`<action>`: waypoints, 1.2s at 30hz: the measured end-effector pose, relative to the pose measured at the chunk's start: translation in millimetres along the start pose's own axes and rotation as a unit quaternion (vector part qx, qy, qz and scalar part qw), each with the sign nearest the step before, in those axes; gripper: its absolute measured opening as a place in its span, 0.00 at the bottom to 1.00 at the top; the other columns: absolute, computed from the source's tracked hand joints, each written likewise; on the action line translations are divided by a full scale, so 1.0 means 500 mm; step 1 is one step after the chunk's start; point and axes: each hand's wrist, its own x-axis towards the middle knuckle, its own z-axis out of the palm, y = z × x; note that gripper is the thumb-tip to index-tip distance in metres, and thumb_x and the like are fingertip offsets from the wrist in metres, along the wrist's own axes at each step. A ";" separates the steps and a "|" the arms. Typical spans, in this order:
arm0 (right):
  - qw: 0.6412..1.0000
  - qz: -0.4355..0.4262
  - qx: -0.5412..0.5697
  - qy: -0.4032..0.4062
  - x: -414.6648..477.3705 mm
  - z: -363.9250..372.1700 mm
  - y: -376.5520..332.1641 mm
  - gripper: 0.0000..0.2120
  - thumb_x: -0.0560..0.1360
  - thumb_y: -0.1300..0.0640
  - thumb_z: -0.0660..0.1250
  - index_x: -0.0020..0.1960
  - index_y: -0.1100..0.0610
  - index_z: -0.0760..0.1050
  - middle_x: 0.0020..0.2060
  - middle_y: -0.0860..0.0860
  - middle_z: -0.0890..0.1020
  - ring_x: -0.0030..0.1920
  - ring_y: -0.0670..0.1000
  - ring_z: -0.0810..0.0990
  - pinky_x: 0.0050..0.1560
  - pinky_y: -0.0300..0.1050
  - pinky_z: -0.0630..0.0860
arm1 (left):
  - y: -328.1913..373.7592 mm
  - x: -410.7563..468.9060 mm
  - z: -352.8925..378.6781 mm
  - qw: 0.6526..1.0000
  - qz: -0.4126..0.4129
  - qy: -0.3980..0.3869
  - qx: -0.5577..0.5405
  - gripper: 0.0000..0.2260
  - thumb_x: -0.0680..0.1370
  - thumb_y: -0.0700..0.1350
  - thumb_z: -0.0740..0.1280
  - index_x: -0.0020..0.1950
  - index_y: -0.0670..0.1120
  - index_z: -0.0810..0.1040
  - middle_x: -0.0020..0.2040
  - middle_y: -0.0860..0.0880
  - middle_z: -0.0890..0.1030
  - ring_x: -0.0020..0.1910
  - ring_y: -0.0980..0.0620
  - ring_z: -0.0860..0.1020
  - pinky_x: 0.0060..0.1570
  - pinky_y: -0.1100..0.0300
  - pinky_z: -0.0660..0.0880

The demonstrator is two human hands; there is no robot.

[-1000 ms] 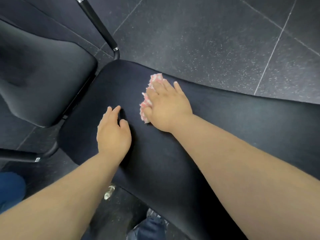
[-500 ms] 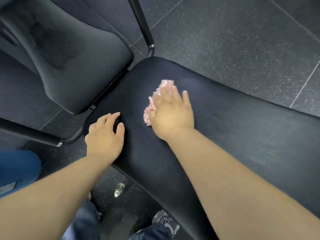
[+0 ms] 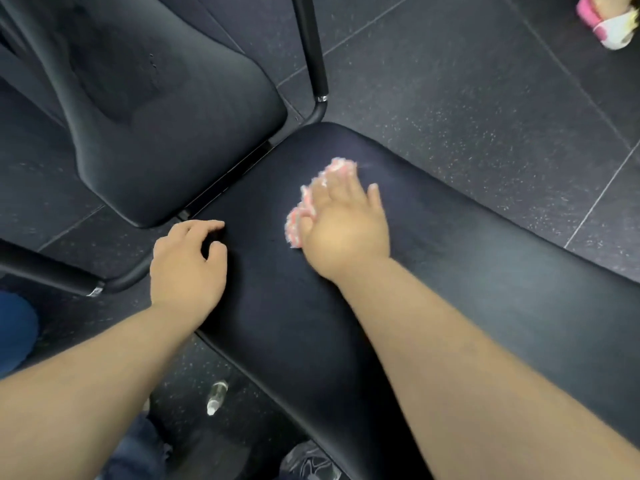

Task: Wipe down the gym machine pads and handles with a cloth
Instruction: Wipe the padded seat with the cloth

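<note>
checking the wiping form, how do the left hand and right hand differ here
The right hand presses flat, fingers straight, on a pink cloth; the left hand has loosely curled fingers and holds nothing. The right hand is out on the middle of the seat pad; the left hand rests at its edge, near the back pad. Both touch the same seat pad.

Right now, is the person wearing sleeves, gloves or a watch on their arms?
No. Both arms are uncovered as far as the view shows: no sleeve reaches the left forearm or the right forearm. The left grip and right grip have no gloves, and no watch, band or ring shows.
</note>
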 end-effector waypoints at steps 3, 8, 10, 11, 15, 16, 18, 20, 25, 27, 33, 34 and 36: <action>0.983 -0.167 0.027 -0.078 -0.066 0.022 -0.099 0.28 0.82 0.45 0.49 0.81 0.50 0.52 0.81 0.49 0.49 0.79 0.52 0.38 0.77 0.60 0.40 | -0.029 0.003 -0.003 1.000 0.007 0.008 0.016 0.17 0.79 0.41 0.61 0.66 0.49 0.78 0.72 0.50 0.72 0.71 0.45 0.66 0.71 0.52 0.60; 0.993 -0.109 -0.030 -0.026 0.029 -0.025 0.072 0.23 0.81 0.42 0.52 0.75 0.44 0.62 0.77 0.46 0.61 0.78 0.50 0.53 0.76 0.66 0.42 | -0.044 0.004 -0.023 0.974 -0.200 -0.012 -0.109 0.21 0.81 0.45 0.55 0.75 0.52 0.67 0.74 0.45 0.68 0.70 0.43 0.67 0.66 0.54 0.62; 0.996 -0.013 -0.080 -0.029 0.077 -0.044 0.125 0.25 0.82 0.43 0.49 0.77 0.47 0.58 0.79 0.48 0.58 0.79 0.52 0.50 0.77 0.66 0.42 | -0.040 0.012 -0.020 0.963 -0.227 -0.007 -0.145 0.21 0.82 0.44 0.53 0.75 0.52 0.66 0.74 0.47 0.68 0.69 0.45 0.68 0.60 0.58 0.62; 0.996 0.013 -0.081 -0.026 0.090 -0.039 0.124 0.26 0.82 0.45 0.47 0.79 0.50 0.56 0.80 0.49 0.56 0.80 0.53 0.47 0.77 0.64 0.41 | -0.042 0.016 -0.020 0.964 -0.223 -0.005 -0.145 0.21 0.83 0.44 0.53 0.75 0.53 0.66 0.74 0.48 0.68 0.70 0.45 0.68 0.62 0.57 0.63; 0.998 -0.042 -0.029 -0.037 0.061 0.005 -0.012 0.29 0.81 0.46 0.45 0.81 0.51 0.52 0.81 0.50 0.49 0.80 0.53 0.41 0.77 0.60 0.42 | -0.066 0.019 -0.029 0.977 -0.183 -0.050 -0.094 0.20 0.85 0.48 0.52 0.77 0.53 0.64 0.76 0.49 0.66 0.74 0.46 0.66 0.70 0.54 0.61; 0.995 -0.085 -0.009 -0.050 0.040 0.016 -0.058 0.31 0.79 0.45 0.43 0.81 0.50 0.51 0.81 0.49 0.48 0.80 0.52 0.40 0.77 0.59 0.41 | -0.072 0.018 -0.036 0.978 -0.174 -0.066 -0.091 0.20 0.85 0.48 0.52 0.78 0.53 0.63 0.77 0.50 0.66 0.74 0.47 0.65 0.71 0.54 0.61; 0.982 -0.167 0.021 -0.091 -0.012 0.032 -0.140 0.30 0.80 0.45 0.45 0.81 0.49 0.50 0.81 0.48 0.46 0.79 0.50 0.37 0.77 0.59 0.40 | -0.078 0.018 -0.051 0.979 -0.157 -0.101 -0.084 0.21 0.85 0.48 0.53 0.79 0.52 0.62 0.77 0.51 0.65 0.75 0.49 0.64 0.71 0.55 0.60; 0.963 -0.227 0.042 -0.135 -0.051 0.027 -0.182 0.28 0.82 0.47 0.49 0.81 0.48 0.51 0.81 0.45 0.46 0.79 0.48 0.38 0.78 0.59 0.38 | -0.085 0.028 -0.067 0.979 -0.138 -0.133 -0.068 0.21 0.85 0.48 0.54 0.79 0.51 0.61 0.78 0.52 0.64 0.76 0.50 0.63 0.72 0.56 0.59; 0.979 -0.151 -0.002 -0.140 0.042 -0.037 -0.053 0.34 0.72 0.38 0.40 0.78 0.38 0.54 0.80 0.42 0.51 0.80 0.50 0.45 0.76 0.62 0.38 | -0.095 0.044 -0.092 0.979 -0.112 -0.162 -0.043 0.20 0.85 0.46 0.56 0.78 0.51 0.64 0.77 0.52 0.65 0.75 0.50 0.64 0.71 0.57 0.60; 0.989 -0.058 -0.048 -0.126 0.096 -0.045 -0.001 0.29 0.78 0.41 0.48 0.79 0.40 0.54 0.80 0.43 0.51 0.80 0.52 0.43 0.76 0.63 0.37 | -0.095 0.043 -0.091 0.981 -0.115 -0.143 -0.062 0.19 0.84 0.45 0.57 0.76 0.51 0.67 0.74 0.51 0.70 0.71 0.50 0.69 0.69 0.57 0.63; 0.978 -0.171 0.041 -0.108 0.047 0.036 -0.213 0.27 0.82 0.47 0.50 0.80 0.49 0.53 0.81 0.48 0.49 0.80 0.51 0.40 0.76 0.61 0.37 | -0.104 0.054 -0.072 0.899 -0.310 -0.045 -0.306 0.16 0.81 0.37 0.58 0.62 0.48 0.81 0.47 0.55 0.83 0.43 0.58 0.80 0.42 0.68 0.75; 0.961 -0.232 0.064 -0.138 0.017 0.042 -0.244 0.27 0.82 0.48 0.50 0.80 0.49 0.55 0.81 0.47 0.50 0.80 0.50 0.40 0.76 0.60 0.35 | -0.102 0.054 -0.072 0.881 -0.334 -0.052 -0.331 0.17 0.80 0.35 0.58 0.60 0.48 0.82 0.48 0.50 0.85 0.46 0.52 0.82 0.46 0.61 0.78; 0.935 -0.307 0.063 -0.167 0.011 0.043 -0.248 0.26 0.81 0.46 0.54 0.79 0.45 0.57 0.80 0.43 0.53 0.80 0.48 0.43 0.75 0.60 0.32 | -0.099 0.054 -0.074 0.860 -0.357 -0.061 -0.359 0.18 0.79 0.33 0.58 0.55 0.49 0.83 0.48 0.45 0.86 0.47 0.45 0.84 0.51 0.50 0.81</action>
